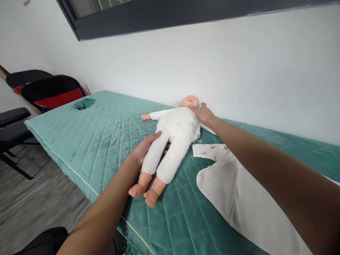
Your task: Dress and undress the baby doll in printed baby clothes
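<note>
A baby doll (176, 122) with a white cloth body lies face up on a green quilted bed cover (111, 138), its head towards the wall and its bare feet towards me. My left hand (145, 148) grips one thigh, thumb on top and fingers partly hidden under the leg. Up at the neck and shoulder, my right hand (204, 115) holds the doll, with some fingers out of sight behind it. Beside the doll, partly under my right forearm, is a spread white baby garment (236, 191) with a patterned sleeve.
At the far left end, the bed cover has a round face hole (84, 103). Black and red chairs (54, 90) stand beyond that end. A white wall (148, 67) runs along the bed's far side, below a dark window frame (159, 19).
</note>
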Demonstrator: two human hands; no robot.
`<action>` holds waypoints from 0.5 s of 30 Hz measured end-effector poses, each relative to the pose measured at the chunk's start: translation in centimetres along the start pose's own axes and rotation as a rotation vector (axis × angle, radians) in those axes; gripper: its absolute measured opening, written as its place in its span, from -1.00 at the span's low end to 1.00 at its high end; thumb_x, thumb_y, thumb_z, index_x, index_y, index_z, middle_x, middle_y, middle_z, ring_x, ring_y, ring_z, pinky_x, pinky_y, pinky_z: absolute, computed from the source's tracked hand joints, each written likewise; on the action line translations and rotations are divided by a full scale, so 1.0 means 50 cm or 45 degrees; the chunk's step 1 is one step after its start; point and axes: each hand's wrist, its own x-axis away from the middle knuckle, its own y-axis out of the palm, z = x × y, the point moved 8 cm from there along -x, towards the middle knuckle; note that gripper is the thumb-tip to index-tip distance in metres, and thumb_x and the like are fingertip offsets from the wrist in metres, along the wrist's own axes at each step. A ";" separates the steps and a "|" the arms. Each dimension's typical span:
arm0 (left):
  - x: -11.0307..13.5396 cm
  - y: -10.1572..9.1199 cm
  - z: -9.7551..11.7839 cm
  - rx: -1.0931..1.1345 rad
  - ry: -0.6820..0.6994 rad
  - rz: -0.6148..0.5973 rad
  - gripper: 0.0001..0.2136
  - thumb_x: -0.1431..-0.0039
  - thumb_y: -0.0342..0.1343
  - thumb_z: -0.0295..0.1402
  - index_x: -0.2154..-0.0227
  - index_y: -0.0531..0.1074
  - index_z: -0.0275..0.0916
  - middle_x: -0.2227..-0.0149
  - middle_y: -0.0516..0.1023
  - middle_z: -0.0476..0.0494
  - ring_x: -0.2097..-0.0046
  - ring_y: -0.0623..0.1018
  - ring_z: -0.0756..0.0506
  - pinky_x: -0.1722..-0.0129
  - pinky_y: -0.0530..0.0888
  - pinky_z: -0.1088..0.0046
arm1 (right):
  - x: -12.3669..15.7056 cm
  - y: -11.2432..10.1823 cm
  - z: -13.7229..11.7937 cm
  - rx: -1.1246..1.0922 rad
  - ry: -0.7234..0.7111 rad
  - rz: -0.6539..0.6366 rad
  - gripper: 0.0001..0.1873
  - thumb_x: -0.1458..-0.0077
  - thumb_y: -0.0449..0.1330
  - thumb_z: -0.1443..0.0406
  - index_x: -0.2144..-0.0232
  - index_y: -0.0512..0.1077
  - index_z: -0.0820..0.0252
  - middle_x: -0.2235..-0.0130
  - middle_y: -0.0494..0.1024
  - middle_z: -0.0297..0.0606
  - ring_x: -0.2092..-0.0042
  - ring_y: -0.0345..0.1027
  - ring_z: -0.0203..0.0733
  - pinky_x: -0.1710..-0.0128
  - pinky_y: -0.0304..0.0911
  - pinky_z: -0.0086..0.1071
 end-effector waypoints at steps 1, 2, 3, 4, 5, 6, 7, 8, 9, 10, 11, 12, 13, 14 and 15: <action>-0.005 0.003 0.006 -0.010 0.026 0.003 -0.43 -0.12 0.18 0.10 -0.02 0.53 -0.24 0.10 0.68 -0.36 0.03 0.66 -0.41 0.13 0.64 -0.01 | 0.002 -0.004 -0.004 -0.017 0.028 -0.002 0.15 -0.03 -0.01 -0.39 -0.33 0.05 0.39 -0.20 0.43 0.31 -0.20 0.35 0.35 -0.17 0.26 0.07; -0.006 0.009 0.015 -0.021 0.065 0.007 -0.42 -0.10 0.20 0.10 -0.04 0.52 -0.24 0.09 0.67 -0.36 0.02 0.65 -0.41 0.13 0.64 -0.01 | 0.008 -0.013 -0.009 -0.032 0.044 -0.004 0.14 -0.04 0.01 -0.38 -0.33 0.06 0.39 -0.21 0.41 0.32 -0.21 0.34 0.35 -0.17 0.26 0.07; -0.005 0.018 0.022 -0.026 0.100 0.001 -0.41 -0.09 0.21 0.09 -0.05 0.51 -0.23 0.07 0.67 -0.35 0.00 0.65 -0.41 0.11 0.64 -0.01 | 0.018 -0.028 -0.015 -0.040 0.052 -0.001 0.14 -0.04 0.02 -0.37 -0.33 0.06 0.39 -0.23 0.39 0.31 -0.22 0.33 0.34 -0.18 0.25 0.06; 0.000 0.032 0.029 -0.021 0.124 -0.013 -0.41 -0.09 0.21 0.09 -0.06 0.51 -0.23 0.05 0.66 -0.35 -0.01 0.64 -0.41 0.10 0.64 -0.01 | 0.032 -0.049 -0.019 -0.039 0.058 0.008 0.13 -0.06 0.04 -0.36 -0.33 0.06 0.40 -0.25 0.36 0.31 -0.24 0.31 0.34 -0.20 0.24 0.05; 0.006 0.051 0.033 -0.006 0.132 -0.039 -0.42 -0.11 0.20 0.08 -0.06 0.51 -0.23 0.04 0.66 -0.34 -0.02 0.64 -0.40 0.07 0.64 -0.01 | 0.050 -0.075 -0.022 -0.033 0.067 0.026 0.12 -0.07 0.04 -0.34 -0.34 0.06 0.42 -0.28 0.33 0.31 -0.26 0.29 0.33 -0.22 0.22 0.04; 0.015 0.074 0.035 0.018 0.131 -0.071 -0.44 -0.13 0.18 0.07 -0.06 0.51 -0.23 0.03 0.66 -0.33 -0.03 0.63 -0.40 0.05 0.63 -0.01 | 0.070 -0.105 -0.022 -0.024 0.078 0.046 0.11 -0.09 0.05 -0.31 -0.35 0.05 0.44 -0.31 0.29 0.30 -0.28 0.26 0.33 -0.25 0.19 0.04; 0.026 0.100 0.035 0.047 0.126 -0.105 -0.45 -0.15 0.17 0.06 -0.06 0.50 -0.23 0.03 0.66 -0.32 -0.03 0.63 -0.39 0.04 0.62 -0.01 | 0.093 -0.139 -0.019 -0.015 0.088 0.069 0.11 -0.11 0.06 -0.29 -0.36 0.03 0.46 -0.33 0.25 0.29 -0.30 0.23 0.33 -0.27 0.16 0.04; 0.037 0.130 0.033 0.081 0.118 -0.142 -0.47 -0.18 0.16 0.04 -0.06 0.50 -0.23 0.04 0.66 -0.31 -0.03 0.63 -0.38 0.03 0.61 -0.02 | 0.117 -0.176 -0.012 -0.005 0.100 0.097 0.12 -0.11 0.07 -0.28 -0.37 0.01 0.48 -0.35 0.22 0.29 -0.31 0.20 0.33 -0.28 0.14 0.05; 0.050 0.163 0.029 0.117 0.105 -0.182 -0.49 -0.20 0.15 0.02 -0.07 0.49 -0.24 0.05 0.66 -0.31 -0.02 0.64 -0.37 0.03 0.61 -0.03 | 0.142 -0.214 0.000 0.006 0.114 0.127 0.13 -0.11 0.08 -0.28 -0.38 0.00 0.48 -0.35 0.21 0.29 -0.31 0.20 0.34 -0.28 0.15 0.07; 0.063 0.198 0.020 0.156 0.090 -0.225 -0.50 -0.22 0.14 -0.01 -0.07 0.47 -0.26 0.07 0.67 -0.31 0.00 0.64 -0.36 0.04 0.60 -0.03 | 0.169 -0.253 0.017 0.020 0.128 0.156 0.13 -0.10 0.09 -0.28 -0.38 0.00 0.47 -0.36 0.21 0.28 -0.30 0.21 0.35 -0.26 0.17 0.10; 0.076 0.236 0.009 0.199 0.073 -0.271 -0.52 -0.23 0.14 -0.03 -0.07 0.46 -0.27 0.10 0.67 -0.31 0.02 0.65 -0.35 0.05 0.60 -0.02 | 0.197 -0.291 0.039 0.039 0.146 0.184 0.14 -0.08 0.10 -0.29 -0.38 0.01 0.44 -0.35 0.22 0.27 -0.29 0.23 0.36 -0.23 0.19 0.12; 0.090 0.276 -0.006 0.244 0.052 -0.323 -0.53 -0.24 0.15 -0.06 -0.08 0.45 -0.29 0.13 0.67 -0.30 0.04 0.66 -0.33 0.06 0.60 0.00 | 0.226 -0.327 0.067 0.062 0.176 0.208 0.14 -0.06 0.11 -0.30 -0.38 0.02 0.40 -0.34 0.24 0.26 -0.26 0.26 0.37 -0.20 0.22 0.14; 0.104 0.318 -0.023 0.290 0.034 -0.377 -0.53 -0.23 0.16 -0.09 -0.08 0.43 -0.29 0.15 0.67 -0.29 0.08 0.66 -0.31 0.08 0.61 0.02 | 0.256 -0.360 0.101 0.082 0.217 0.227 0.13 -0.05 0.11 -0.31 -0.38 0.04 0.36 -0.33 0.26 0.25 -0.23 0.29 0.37 -0.17 0.25 0.16; 0.119 0.359 -0.041 0.333 0.023 -0.429 -0.54 -0.22 0.19 -0.12 -0.09 0.41 -0.28 0.15 0.67 -0.28 0.10 0.67 -0.28 0.11 0.61 0.06 | 0.287 -0.388 0.139 0.096 0.265 0.239 0.13 -0.03 0.12 -0.32 -0.37 0.06 0.33 -0.32 0.28 0.24 -0.21 0.32 0.37 -0.15 0.27 0.17; 0.133 0.399 -0.059 0.369 0.017 -0.474 -0.54 -0.20 0.21 -0.15 -0.11 0.40 -0.25 0.13 0.67 -0.27 0.13 0.67 -0.26 0.13 0.62 0.09 | 0.319 -0.413 0.179 0.099 0.313 0.248 0.13 -0.02 0.13 -0.32 -0.37 0.07 0.31 -0.31 0.30 0.23 -0.20 0.33 0.37 -0.13 0.28 0.17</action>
